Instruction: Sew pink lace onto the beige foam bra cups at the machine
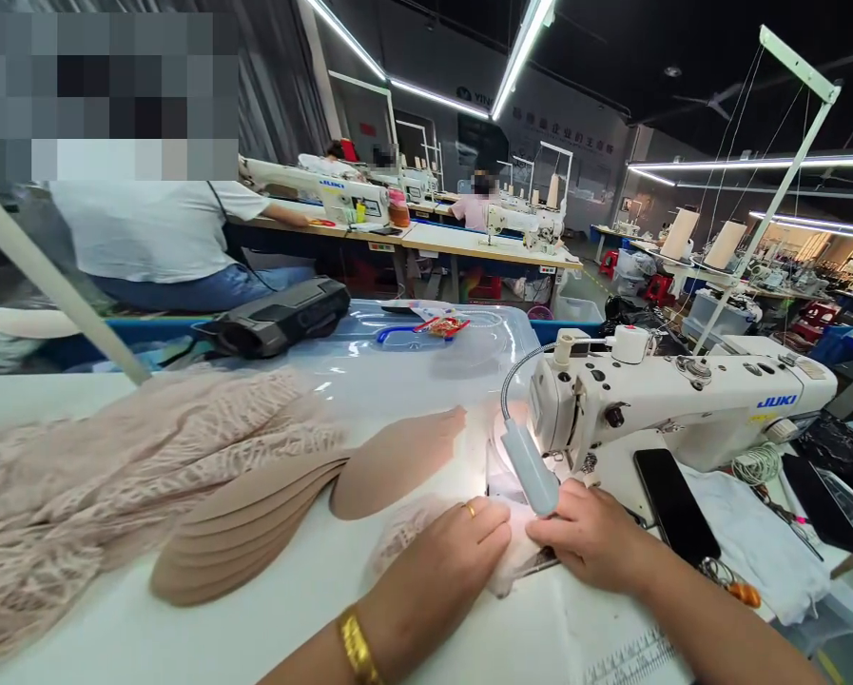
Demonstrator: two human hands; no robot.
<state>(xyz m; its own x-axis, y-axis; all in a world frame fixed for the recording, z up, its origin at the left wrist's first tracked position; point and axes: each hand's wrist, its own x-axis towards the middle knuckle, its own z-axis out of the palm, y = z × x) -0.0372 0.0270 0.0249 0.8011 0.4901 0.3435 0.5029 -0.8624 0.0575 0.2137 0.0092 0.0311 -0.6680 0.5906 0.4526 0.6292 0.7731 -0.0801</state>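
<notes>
My left hand (461,544) lies palm down, fingers together and slightly bent, on a pale pink sheer lace fabric (520,552); my thumb is hidden, so I cannot tell whether it grips the cloth. My right hand (601,533) is partly curled, its fingertips at the right edge of the same fabric; I cannot tell whether they pinch it. The fabric lies on the white table (255,652), between and under my hands, just in front of the needle area of a white JUKI sewing machine (683,385). A grey lamp head (531,468) on a flexible metal neck hangs directly above my fingertips.

Left of my hands, a fanned stack of beige leaf-shaped pieces (241,533) touches a single beige leaf-shaped piece (397,463). Farther left lies a heap of beige patterned lace (112,476). Right of my right hand are a black smartphone (675,506) and a crumpled white cloth (754,542). Beyond the table, a co-worker in a white shirt (155,228) sits at the left.
</notes>
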